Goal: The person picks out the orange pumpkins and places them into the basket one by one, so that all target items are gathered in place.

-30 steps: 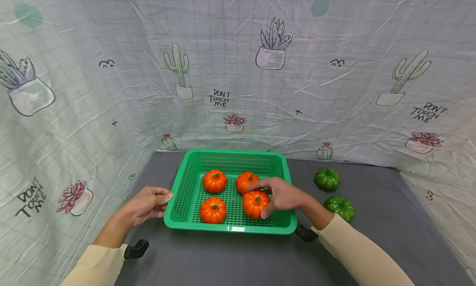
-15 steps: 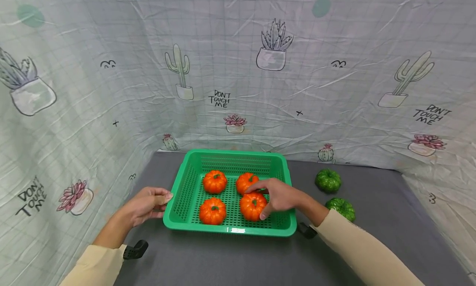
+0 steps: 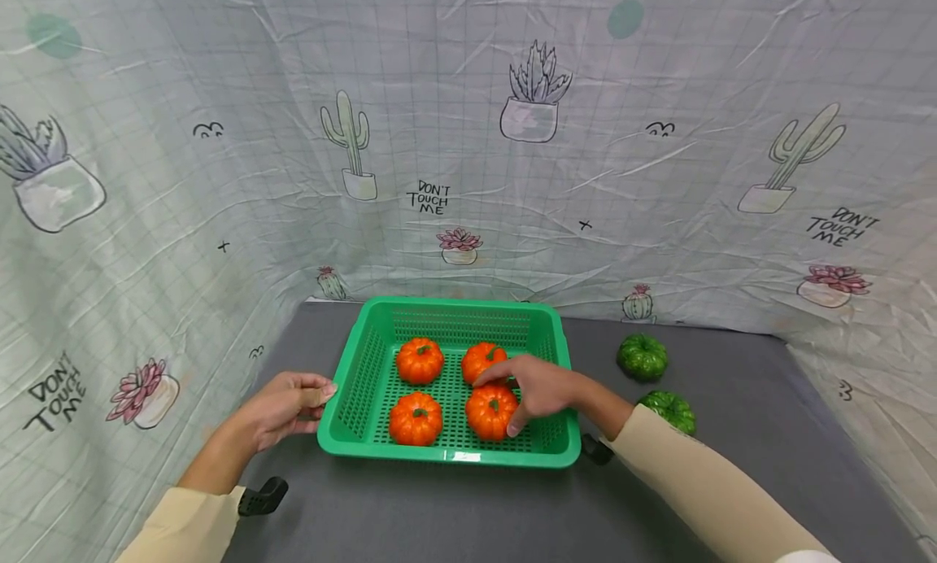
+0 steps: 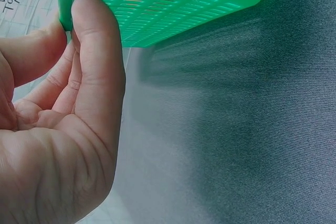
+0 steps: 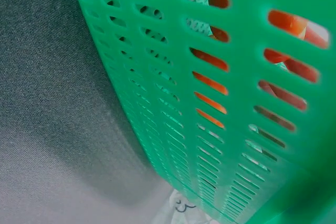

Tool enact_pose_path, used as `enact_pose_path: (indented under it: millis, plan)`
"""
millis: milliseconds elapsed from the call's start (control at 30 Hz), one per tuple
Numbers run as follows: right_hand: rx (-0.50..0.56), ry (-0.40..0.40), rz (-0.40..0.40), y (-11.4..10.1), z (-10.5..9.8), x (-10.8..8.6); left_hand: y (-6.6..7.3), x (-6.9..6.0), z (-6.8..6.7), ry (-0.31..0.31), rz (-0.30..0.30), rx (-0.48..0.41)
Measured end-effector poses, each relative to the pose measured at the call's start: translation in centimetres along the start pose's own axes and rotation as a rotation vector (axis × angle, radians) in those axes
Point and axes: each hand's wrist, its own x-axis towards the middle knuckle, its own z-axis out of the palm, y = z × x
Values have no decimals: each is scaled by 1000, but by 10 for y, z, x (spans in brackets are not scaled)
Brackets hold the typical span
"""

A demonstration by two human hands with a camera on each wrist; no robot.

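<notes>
In the head view a green slotted plastic basket [image 3: 454, 457] holds several orange toy pumpkins. My left hand [image 3: 287, 408] pinches its left rim; the left wrist view shows thumb and index finger [image 4: 97, 51] on either side of the edge. My right hand [image 3: 543, 390] reaches over the right wall and grips the front right orange pumpkin [image 3: 489, 415], thumb at its right and fingers at its back. Just behind that sits another pumpkin [image 3: 479, 361]. Two more, a front left pumpkin [image 3: 415, 421] and a back left pumpkin [image 3: 420, 362], sit apart. Through the basket wall [image 5: 173, 77], the right wrist view shows orange.
Right of the basket, a green pumpkin [image 3: 642, 357] lies on the grey table [image 3: 410, 514], with a second green pumpkin [image 3: 672, 410] nearer, partly behind my right sleeve [image 3: 703, 473]. A cactus-printed curtain [image 3: 454, 140] hangs at the back and sides.
My right hand has shifted the front right orange pumpkin a little to the left and toward me inside the basket. My left hand has stayed at the rim.
</notes>
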Motion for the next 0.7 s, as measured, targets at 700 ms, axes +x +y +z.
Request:
enact_pose_path:
  millis: [700]
  plan:
    - [-125,-41,65,-3,10,9,3,-3,1,-5,12,6]
